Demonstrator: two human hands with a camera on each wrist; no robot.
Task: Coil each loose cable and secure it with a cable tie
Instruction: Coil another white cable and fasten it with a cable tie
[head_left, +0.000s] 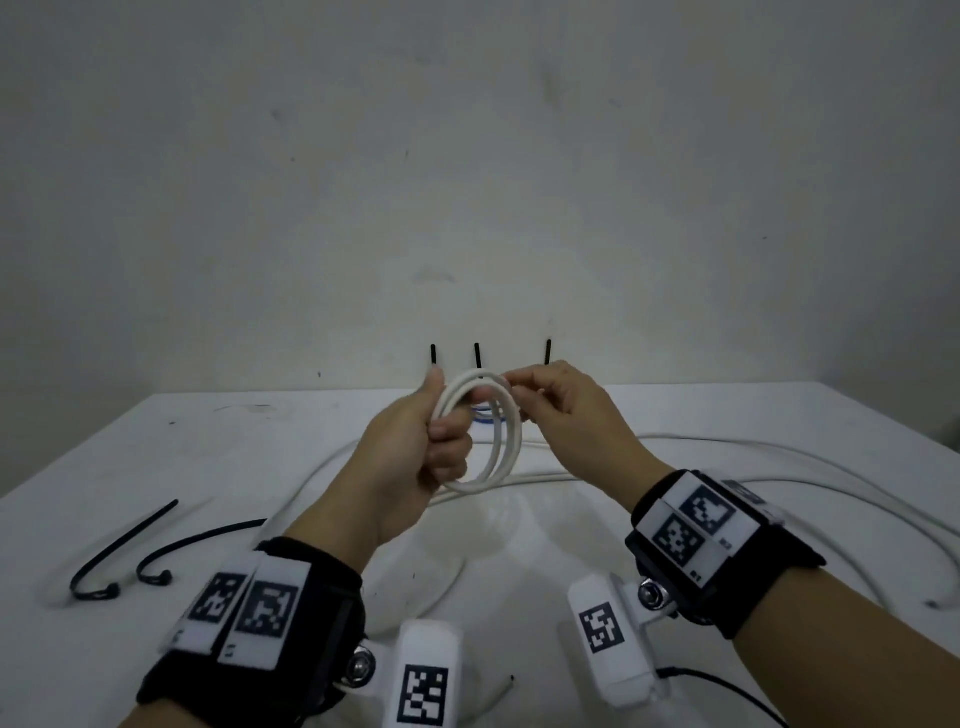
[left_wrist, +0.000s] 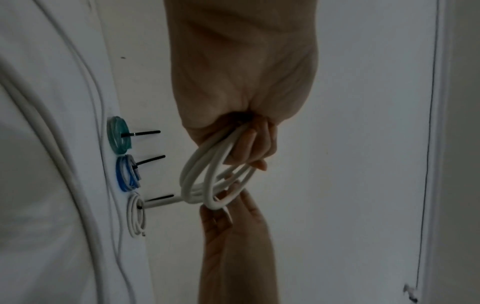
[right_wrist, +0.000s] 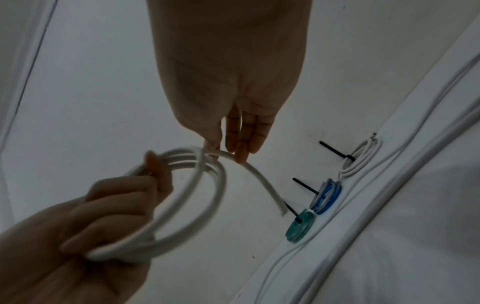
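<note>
The white cable coil (head_left: 480, 434) sits at the centre of the head view, held up above the table between both hands, a few loops stacked roughly into one ring. The left hand (head_left: 415, 457) has its fingers curled round the left side of the bundle, thumb up along it. The right hand (head_left: 561, 410) pinches the cable at the top right of the ring between thumb and fingertips (right_wrist: 240, 156); in the right wrist view the free end (right_wrist: 275, 203) curves away from that pinch towards the lower right, so the last turn looks not yet laid in.

The cable seems light and springy, with a smooth jacket. It holds a round bend but will likely try to spread open if the grasp loosens, so the best hold is across all loops at one spot, as the left hand has it, leaving the opposite side bare for a tie.

Two loose black cable ties (head_left: 124, 551) lie at the lower left of the head view on the white table (head_left: 156, 441). At the table's far edge, three tied coils stand in a row: a teal coil (left_wrist: 118, 137), a blue coil (left_wrist: 127, 175) and a white tied coil (left_wrist: 136, 215), each with a black tie tail sticking out. More loose white cable (head_left: 779, 467) snakes across the right of the table.
</note>
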